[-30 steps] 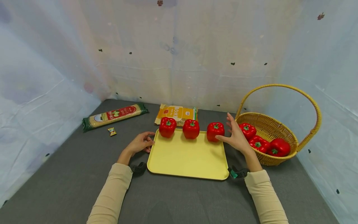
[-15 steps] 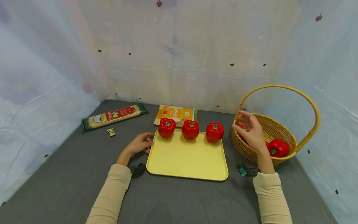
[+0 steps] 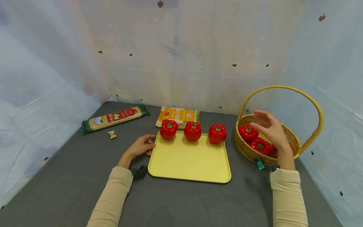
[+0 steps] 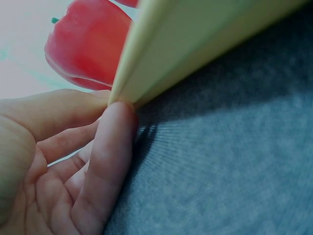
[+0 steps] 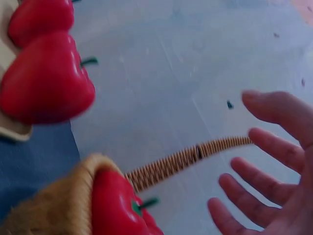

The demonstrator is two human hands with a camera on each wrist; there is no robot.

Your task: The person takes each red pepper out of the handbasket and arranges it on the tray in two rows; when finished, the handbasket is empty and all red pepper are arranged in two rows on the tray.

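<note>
My left hand point(image 3: 140, 146) pinches the left rim of a yellow tray point(image 3: 188, 160) between thumb and finger, which shows close up in the left wrist view. Three red bell peppers stand in a row along the tray's far edge: a left one point(image 3: 169, 130), a middle one point(image 3: 193, 131) and a right one point(image 3: 217, 134). Over the wicker basket point(image 3: 244, 151) hovers my right hand point(image 3: 270, 128), fingers spread and holding nothing. Inside the basket lie more red bell peppers, such as one point(image 3: 248, 133) at its left; another is partly hidden behind my right hand and wrist.
The basket's tall handle point(image 3: 307, 94) arches above its opening. An orange-yellow food bag point(image 3: 178, 116) lies behind the tray. Far left are a long green-ended noodle pack point(image 3: 116, 118) and a small wrapped snack point(image 3: 112, 134). A pale sheet hangs behind and beside the grey table point(image 3: 181, 205).
My right hand has moved right from the tray's right bell pepper to above the basket, with nothing in it. My left hand stays at the tray's rim.
</note>
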